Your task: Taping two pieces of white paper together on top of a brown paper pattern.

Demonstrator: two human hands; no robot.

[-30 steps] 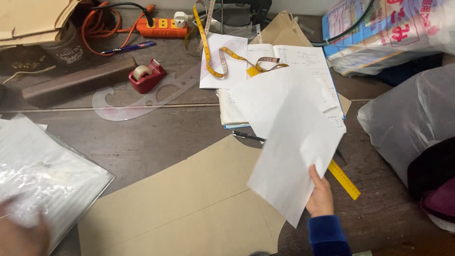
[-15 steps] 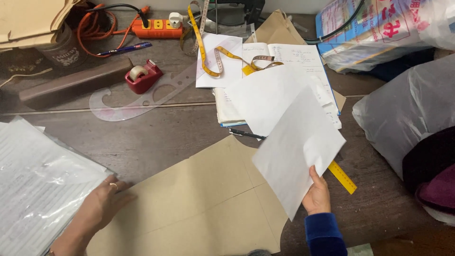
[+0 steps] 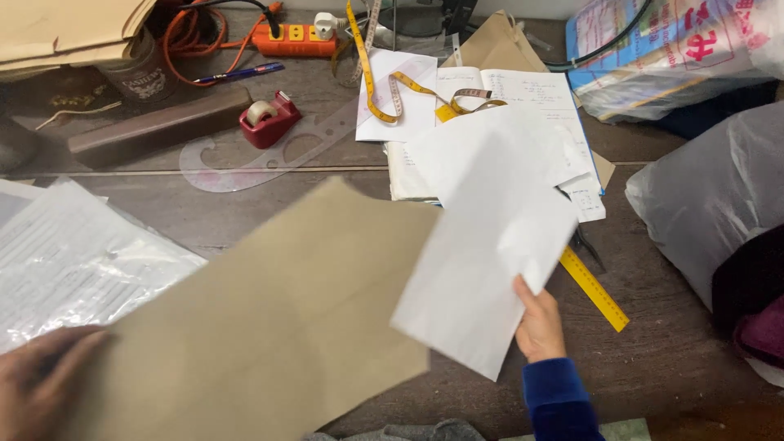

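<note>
My right hand (image 3: 539,320), in a blue sleeve, grips a white sheet of paper (image 3: 482,269) by its lower right edge and holds it tilted above the wooden table (image 3: 653,327). My left hand (image 3: 45,382) is at the lower left, blurred, holding the near corner of a large brown paper piece (image 3: 278,318) that is lifted off the table. The brown piece overlaps the white sheet's left edge. Under the white sheet lie more white papers (image 3: 498,139) and an open notebook (image 3: 531,94).
A clear plastic sleeve of papers (image 3: 73,253) lies at the left. A yellow ruler (image 3: 594,287), a yellow tape measure (image 3: 384,82), a red tape dispenser (image 3: 268,118), a clear curve ruler (image 3: 245,159), an orange power strip (image 3: 294,39) and grey bags (image 3: 710,196) surround them.
My left hand took hold of the brown paper piece and lifted it up toward the camera. My right hand keeps holding the white sheet, shifted slightly left.
</note>
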